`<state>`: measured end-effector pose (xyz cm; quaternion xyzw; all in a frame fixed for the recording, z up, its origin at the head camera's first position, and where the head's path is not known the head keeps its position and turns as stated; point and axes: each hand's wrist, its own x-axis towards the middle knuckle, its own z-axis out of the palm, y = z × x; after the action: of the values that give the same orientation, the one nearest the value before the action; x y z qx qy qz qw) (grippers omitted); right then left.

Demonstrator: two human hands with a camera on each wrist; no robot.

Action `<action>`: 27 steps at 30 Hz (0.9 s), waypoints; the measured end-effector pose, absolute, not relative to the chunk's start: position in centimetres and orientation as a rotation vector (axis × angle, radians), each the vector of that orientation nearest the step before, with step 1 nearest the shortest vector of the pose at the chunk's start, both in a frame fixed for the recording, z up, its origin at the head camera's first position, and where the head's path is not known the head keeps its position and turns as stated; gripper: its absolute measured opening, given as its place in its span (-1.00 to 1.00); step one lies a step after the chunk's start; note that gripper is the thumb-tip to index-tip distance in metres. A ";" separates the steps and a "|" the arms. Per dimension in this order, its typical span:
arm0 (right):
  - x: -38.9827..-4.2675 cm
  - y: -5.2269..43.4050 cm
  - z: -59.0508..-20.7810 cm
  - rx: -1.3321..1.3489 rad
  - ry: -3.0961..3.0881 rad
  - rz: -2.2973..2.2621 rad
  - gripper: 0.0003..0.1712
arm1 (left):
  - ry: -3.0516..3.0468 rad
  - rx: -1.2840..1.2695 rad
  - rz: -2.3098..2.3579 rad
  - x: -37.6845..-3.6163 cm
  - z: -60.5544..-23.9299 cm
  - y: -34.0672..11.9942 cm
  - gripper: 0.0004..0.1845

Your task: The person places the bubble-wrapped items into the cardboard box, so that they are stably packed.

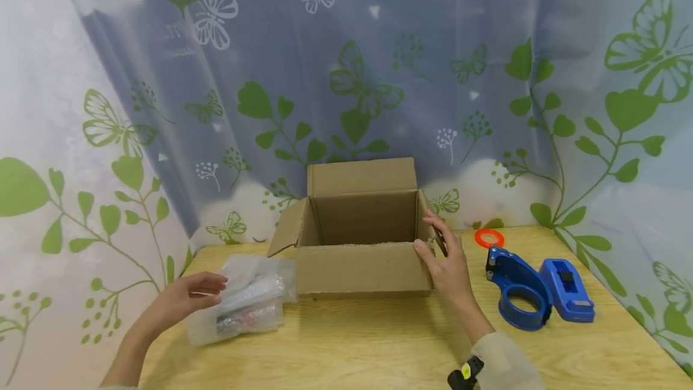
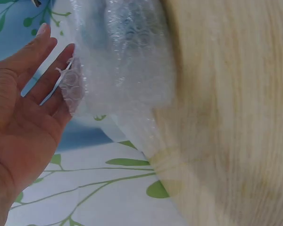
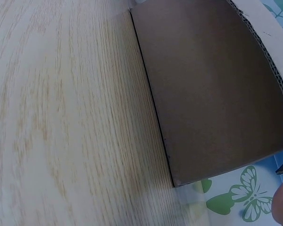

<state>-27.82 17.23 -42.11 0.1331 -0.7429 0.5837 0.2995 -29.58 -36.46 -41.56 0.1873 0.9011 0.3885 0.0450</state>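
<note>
An open cardboard box stands on the table with its back and left flaps spread outward. My right hand holds the box's right side, the thumb at the front corner and the fingers along the side. In the right wrist view, one box wall fills much of the picture, with a fingertip at the right edge. Left of the box lie bubble-wrapped packages. My left hand is beside them, fingers extended. The left wrist view has its fingertips at the edge of the bubble wrap; contact is unclear.
On the table's right side lie a blue tape dispenser, a smaller blue plastic tool and an orange ring. A printed curtain hangs behind the wooden table. A watch-like device is on my right wrist.
</note>
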 end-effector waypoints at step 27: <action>-27.9 17.4 -42.3 0.352 -1.997 1.569 -0.48 | 2.944 0.669 1.013 -29.1 -45.1 -36.0 -0.53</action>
<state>-27.88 17.42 -42.32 0.1314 -0.7467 0.5866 0.2849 -29.12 -35.97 -45.06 0.2101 0.9243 0.3180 -0.0216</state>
